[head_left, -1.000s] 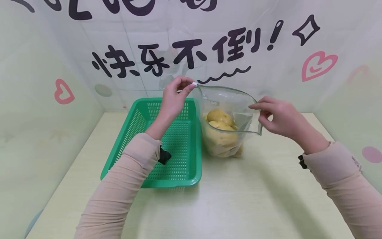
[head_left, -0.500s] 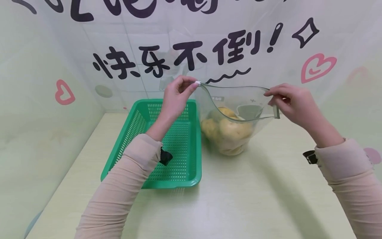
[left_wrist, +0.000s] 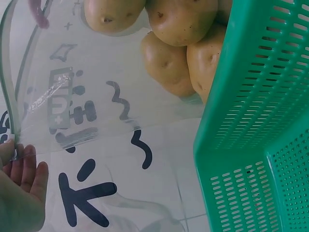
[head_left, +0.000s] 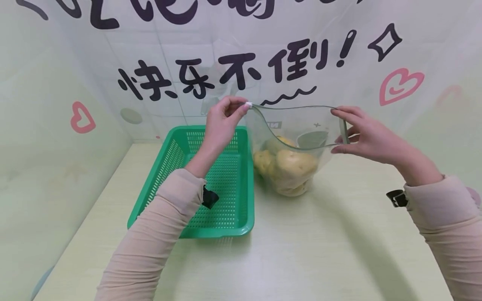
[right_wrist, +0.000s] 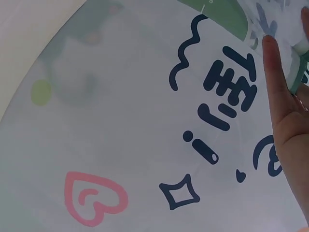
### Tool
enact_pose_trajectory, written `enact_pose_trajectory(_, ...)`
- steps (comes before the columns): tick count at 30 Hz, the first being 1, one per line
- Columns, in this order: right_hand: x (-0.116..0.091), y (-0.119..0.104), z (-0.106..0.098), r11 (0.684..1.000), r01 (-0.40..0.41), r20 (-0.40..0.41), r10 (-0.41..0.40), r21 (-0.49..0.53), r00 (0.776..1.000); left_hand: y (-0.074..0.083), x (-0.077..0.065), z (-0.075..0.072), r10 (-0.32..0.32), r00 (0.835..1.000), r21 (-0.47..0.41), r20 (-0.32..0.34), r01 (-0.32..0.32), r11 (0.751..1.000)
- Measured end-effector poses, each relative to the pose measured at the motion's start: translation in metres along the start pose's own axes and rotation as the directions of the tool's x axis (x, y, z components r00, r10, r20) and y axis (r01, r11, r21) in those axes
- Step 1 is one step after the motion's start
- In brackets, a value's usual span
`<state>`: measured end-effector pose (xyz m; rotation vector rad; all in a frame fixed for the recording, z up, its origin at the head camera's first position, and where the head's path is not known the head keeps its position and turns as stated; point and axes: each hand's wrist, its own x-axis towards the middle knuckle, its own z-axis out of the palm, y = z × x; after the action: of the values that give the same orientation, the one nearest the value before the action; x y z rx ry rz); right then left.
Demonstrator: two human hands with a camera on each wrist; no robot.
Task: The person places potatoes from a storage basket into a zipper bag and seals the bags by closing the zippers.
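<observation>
In the head view my left hand point(head_left: 222, 121) pinches the left top corner of a clear zip bag point(head_left: 320, 123), where a white slider point(head_left: 249, 105) shows. At the bag's other end, my right hand point(head_left: 373, 136) has its thumb and fingers spread apart, index finger at the back rim and thumb at the front rim. The mouth stands wide between both hands. Several yellow potatoes point(head_left: 295, 163) lie low in the bag. The left wrist view shows the potatoes point(left_wrist: 166, 63) through the plastic. A straight finger point(right_wrist: 274, 72) appears in the right wrist view.
A green perforated basket point(head_left: 250, 209) stands just left of the bag, under my left forearm. Pale table surface point(head_left: 286, 251) extends in front. Behind rises a white printed backdrop point(head_left: 158, 37) with black characters, and side sheets flank the table.
My right hand has moved right and up, stretching the bag's mouth, and its thumb has since parted from the fingers to the front rim. The left hand has stayed nearly in place.
</observation>
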<state>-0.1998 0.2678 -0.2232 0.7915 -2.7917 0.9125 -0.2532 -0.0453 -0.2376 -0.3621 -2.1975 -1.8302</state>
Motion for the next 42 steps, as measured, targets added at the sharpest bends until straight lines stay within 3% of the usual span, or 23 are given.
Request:
enact_pose_trajectory(5,0.000,0.005,0.001,0.981,0.140,-0.103,-0.154,-0.130,0.983,-0.002,0.001,-0.002,-0.002,1.000,-0.023,-0.004,0.002,1.000)
enact_pose_trajectory(7,-0.001,0.006,-0.001,0.977,0.149,-0.127,-0.168,-0.150,0.977,-0.003,0.001,-0.003,-0.004,1.000,-0.040,-0.012,0.003,0.999)
enact_pose_trajectory(10,-0.003,0.008,-0.006,0.990,0.107,-0.138,-0.119,-0.092,0.983,-0.003,0.001,-0.004,-0.005,1.000,-0.061,-0.027,0.003,0.998)
enact_pose_trajectory(14,-0.004,0.010,-0.014,0.999,0.001,-0.136,0.005,0.046,0.991,-0.001,0.001,-0.005,0.004,1.000,-0.059,-0.028,-0.005,0.998)
enact_pose_trajectory(18,-0.008,0.014,-0.025,0.993,-0.075,-0.175,0.089,0.087,0.981,0.002,0.002,-0.005,0.008,0.999,-0.071,-0.038,-0.011,0.997)
enact_pose_trajectory(26,-0.011,0.017,-0.035,0.998,-0.044,-0.333,0.060,0.055,0.941,0.006,0.000,-0.005,0.070,0.997,-0.064,-0.031,-0.072,0.995)
enact_pose_trajectory(35,-0.011,0.022,-0.041,0.979,-0.069,-0.395,0.143,0.194,0.907,0.015,-0.005,-0.005,0.050,0.999,-0.060,-0.007,-0.050,0.997)
enact_pose_trajectory(37,-0.010,0.025,-0.040,0.955,-0.031,-0.387,0.149,0.294,0.910,0.017,-0.006,-0.005,0.038,0.999,-0.074,0.006,-0.037,0.997)
enact_pose_trajectory(39,-0.010,0.028,-0.038,0.889,0.035,-0.366,0.152,0.456,0.918,0.018,-0.006,-0.004,0.037,0.999,-0.085,0.020,-0.036,0.996)
enact_pose_trajectory(42,-0.007,0.032,-0.034,0.713,0.131,-0.333,0.151,0.689,0.931,0.019,-0.007,-0.004,0.040,0.999,-0.103,0.035,-0.036,0.994)
